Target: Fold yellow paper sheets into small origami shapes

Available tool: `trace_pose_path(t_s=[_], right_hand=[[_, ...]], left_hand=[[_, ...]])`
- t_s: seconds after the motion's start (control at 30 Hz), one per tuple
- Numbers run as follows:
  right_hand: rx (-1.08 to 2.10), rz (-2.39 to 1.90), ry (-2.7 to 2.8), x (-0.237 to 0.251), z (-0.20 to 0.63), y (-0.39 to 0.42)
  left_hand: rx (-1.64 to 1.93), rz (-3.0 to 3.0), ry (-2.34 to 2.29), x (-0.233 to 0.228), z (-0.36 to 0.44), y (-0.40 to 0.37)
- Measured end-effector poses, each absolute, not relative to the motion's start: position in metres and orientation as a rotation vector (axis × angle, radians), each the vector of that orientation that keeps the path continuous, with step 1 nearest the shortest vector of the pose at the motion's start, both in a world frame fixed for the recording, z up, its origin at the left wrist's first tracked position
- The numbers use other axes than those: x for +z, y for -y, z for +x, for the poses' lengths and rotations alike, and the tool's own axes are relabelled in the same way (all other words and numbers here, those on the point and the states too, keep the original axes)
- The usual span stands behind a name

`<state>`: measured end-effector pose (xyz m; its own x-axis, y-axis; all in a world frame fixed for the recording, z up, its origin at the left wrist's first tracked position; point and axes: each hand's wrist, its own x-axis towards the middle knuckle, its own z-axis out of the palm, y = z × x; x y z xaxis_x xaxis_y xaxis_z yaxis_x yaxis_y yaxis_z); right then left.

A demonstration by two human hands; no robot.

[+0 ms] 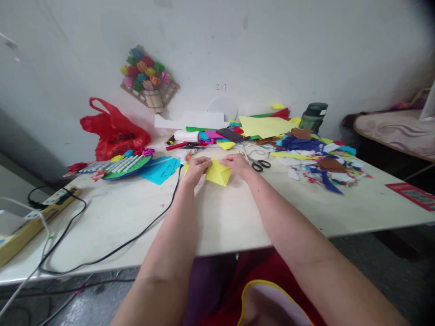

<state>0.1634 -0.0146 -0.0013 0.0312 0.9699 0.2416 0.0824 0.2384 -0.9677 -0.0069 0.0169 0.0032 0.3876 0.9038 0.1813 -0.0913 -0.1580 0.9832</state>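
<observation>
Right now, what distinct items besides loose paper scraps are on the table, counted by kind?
Folded yellow paper, pinched by left hand and right hand: 1
Scissors: 1
Red plastic bag: 1
Dark green bottle: 1
Power strip: 1
Black cable: 1
Total: 6

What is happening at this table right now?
A person is folding a yellow paper on the white table. The left hand presses its left edge and the right hand pinches its upper right edge. Scissors lie just to the right, beside a pile of coloured paper scraps.
</observation>
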Motion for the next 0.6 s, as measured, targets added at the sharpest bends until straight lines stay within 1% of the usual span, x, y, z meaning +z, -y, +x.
trace_pose_path(t_s=[0.37,0.6], right_hand=[[0.945,-1.099,1.355,-0.0001,0.1621,0.0171],[0.923,-1.143,1.390,0.0029,0.1594,0.0208]], left_hand=[[1.055,1.338,-0.746,0.0017,-0.0043,-0.0195],[1.033,1.531,-0.779,0.0058,-0.0043,-0.0121]])
